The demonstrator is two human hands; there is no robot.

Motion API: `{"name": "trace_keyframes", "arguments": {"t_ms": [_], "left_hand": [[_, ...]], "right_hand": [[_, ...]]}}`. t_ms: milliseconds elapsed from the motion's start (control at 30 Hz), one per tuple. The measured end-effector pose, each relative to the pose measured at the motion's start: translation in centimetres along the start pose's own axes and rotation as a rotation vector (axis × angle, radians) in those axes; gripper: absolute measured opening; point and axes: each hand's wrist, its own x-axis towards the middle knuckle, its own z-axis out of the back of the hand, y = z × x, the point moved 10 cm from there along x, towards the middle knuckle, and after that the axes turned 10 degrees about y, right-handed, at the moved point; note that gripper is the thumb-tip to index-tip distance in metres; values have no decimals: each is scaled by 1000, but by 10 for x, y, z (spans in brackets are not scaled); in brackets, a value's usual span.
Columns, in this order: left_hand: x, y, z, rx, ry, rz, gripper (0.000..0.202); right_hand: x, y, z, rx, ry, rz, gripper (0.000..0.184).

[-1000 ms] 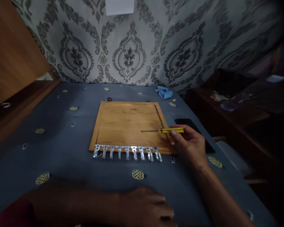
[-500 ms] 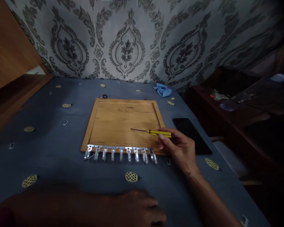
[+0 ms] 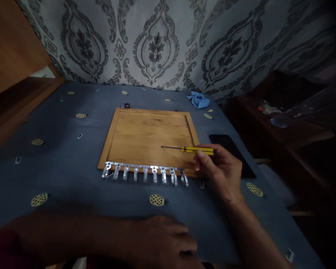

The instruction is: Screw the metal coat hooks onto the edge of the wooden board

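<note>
A screwdriver [image 3: 198, 150] with a yellow and black handle is pinched in my right hand [image 3: 221, 168], its thin shaft pointing left over the board. Beneath it lies a framed wooden board [image 3: 151, 138], flat on the cloth. Along the board's near edge runs a metal hook rail [image 3: 145, 170], with several silver hooks hanging over towards me. My left hand [image 3: 168, 239] rests low at the near side of the table, apart from the board. Its fingers are curled in shadow, and whatever they may hold is hidden.
Blue cloth with printed pineapples covers the table [image 3: 81, 160]. Right of the board lies a flat black phone-like slab [image 3: 232, 155], partly behind my right hand. A crumpled blue cloth [image 3: 198, 100] sits at the back right. Patterned curtain fabric [image 3: 156, 45] hangs behind the table.
The view has tilted slightly, so the board sits higher in it. My right hand with the screwdriver has shifted a little right relative to the board. My left hand stays low near the table's edge.
</note>
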Motion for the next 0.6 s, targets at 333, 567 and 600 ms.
{"name": "trace_keyframes", "arguments": {"t_ms": [333,567,600], "left_hand": [[0,3,1,-1,-28,18,19],[0,3,1,6,-26,17,22],[0,3,-1,7,-24,19,20]], "right_hand": [[-4,29,15,-159,-66,142,34],[-4,23,8,-104,-12,130,30],[-4,22,5,-90,2,128,29]]}}
